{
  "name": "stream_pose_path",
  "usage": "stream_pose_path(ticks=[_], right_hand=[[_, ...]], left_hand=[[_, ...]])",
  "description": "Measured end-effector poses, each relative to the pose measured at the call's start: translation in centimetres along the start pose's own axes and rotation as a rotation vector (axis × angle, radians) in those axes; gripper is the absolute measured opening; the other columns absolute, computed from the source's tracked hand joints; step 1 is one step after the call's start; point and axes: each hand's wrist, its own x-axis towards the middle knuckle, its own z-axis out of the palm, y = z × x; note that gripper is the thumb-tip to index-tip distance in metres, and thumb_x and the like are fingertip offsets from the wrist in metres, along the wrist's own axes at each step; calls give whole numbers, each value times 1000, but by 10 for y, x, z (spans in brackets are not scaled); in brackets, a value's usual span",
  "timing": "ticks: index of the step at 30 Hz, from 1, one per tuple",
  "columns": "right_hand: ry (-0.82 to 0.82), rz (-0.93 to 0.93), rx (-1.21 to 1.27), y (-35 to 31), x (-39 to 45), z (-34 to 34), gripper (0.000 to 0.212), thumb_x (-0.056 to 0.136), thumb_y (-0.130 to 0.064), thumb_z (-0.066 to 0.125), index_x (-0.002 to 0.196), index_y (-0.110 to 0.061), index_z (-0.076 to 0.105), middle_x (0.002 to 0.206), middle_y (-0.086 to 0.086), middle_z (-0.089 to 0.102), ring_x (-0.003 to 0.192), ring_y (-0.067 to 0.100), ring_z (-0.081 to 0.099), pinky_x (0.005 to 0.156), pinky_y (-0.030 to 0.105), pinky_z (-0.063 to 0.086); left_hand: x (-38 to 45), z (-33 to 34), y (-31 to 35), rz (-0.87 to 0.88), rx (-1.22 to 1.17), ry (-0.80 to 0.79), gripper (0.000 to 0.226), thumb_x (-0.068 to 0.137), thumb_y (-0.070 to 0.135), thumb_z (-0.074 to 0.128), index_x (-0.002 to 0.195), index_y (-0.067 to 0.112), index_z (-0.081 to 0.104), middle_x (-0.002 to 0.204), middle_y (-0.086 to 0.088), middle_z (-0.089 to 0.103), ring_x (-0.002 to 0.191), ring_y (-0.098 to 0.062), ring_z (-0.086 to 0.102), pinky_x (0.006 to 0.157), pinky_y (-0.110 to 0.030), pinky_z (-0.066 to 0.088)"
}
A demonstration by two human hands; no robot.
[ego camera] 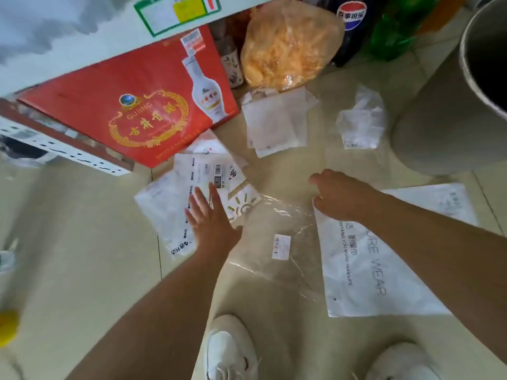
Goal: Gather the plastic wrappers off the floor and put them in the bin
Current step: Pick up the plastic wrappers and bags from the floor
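Several plastic wrappers lie on the tiled floor. A white mailer bag (164, 207) with a barcode label lies left of centre, and my left hand (211, 218) hovers over its right edge with fingers spread, holding nothing. A clear wrapper (277, 237) with a small barcode sticker lies in the middle. My right hand (340, 196) is over the top corner of a white printed bag (365, 272), fingers curled down; a grip is not visible. Farther back lie a flat white wrapper (274, 122) and a crumpled clear one (362, 122). The grey bin (444, 111) stands at the right.
A red liquor carton (123, 105) leans at the back left under a white shelf. A bag of yellow snacks (288, 42), a dark cola bottle (352, 26) and a green bottle stand behind. Another white bag (439, 198) lies right. My white shoes (230, 349) are at the bottom.
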Motion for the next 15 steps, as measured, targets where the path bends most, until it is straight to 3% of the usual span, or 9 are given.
stream_pose_path(ticks=[2, 5, 9, 12, 15], right_hand=[[6, -11, -17, -7, 4, 3, 41, 91, -25, 50, 130, -13, 47, 118, 11, 51, 109, 31, 53, 90, 45, 49], [-8, -19, -31, -16, 7, 7, 42, 91, -25, 50, 131, -14, 46, 119, 10, 51, 110, 31, 53, 89, 43, 48], [-13, -15, -31, -21, 6, 13, 40, 92, -24, 48, 131, -13, 46, 117, 9, 51, 110, 30, 53, 87, 41, 48], [5, -13, -28, -23, 10, 20, 36, 92, -23, 48, 126, -11, 48, 112, 10, 55, 104, 30, 56, 78, 37, 46], [-6, 41, 68, -31, 19, 33, 40, 92, -30, 53, 126, -9, 49, 115, 11, 58, 107, 32, 57, 81, 38, 48]], left_hand=[[3, 3, -12, -74, -49, -66, 123, 76, 64, 62, 152, 14, -20, 160, -22, -15, 149, -40, -6, 119, -55, 8], [12, 11, -18, -65, -123, -95, 112, 79, 64, 59, 155, 15, -8, 162, -21, -2, 149, -38, 6, 117, -53, 21], [20, 11, -18, -11, -161, -99, 87, 89, 40, 57, 154, 12, 7, 159, -19, 15, 145, -38, 21, 106, -51, 40], [24, 2, -23, 18, -181, -69, 62, 89, 15, 47, 147, 8, 25, 142, -14, 43, 123, -35, 51, 90, -48, 52], [21, -13, -27, 109, -78, -70, 48, 92, 10, 37, 140, 8, 36, 123, -10, 58, 94, -30, 65, 76, -43, 57]])
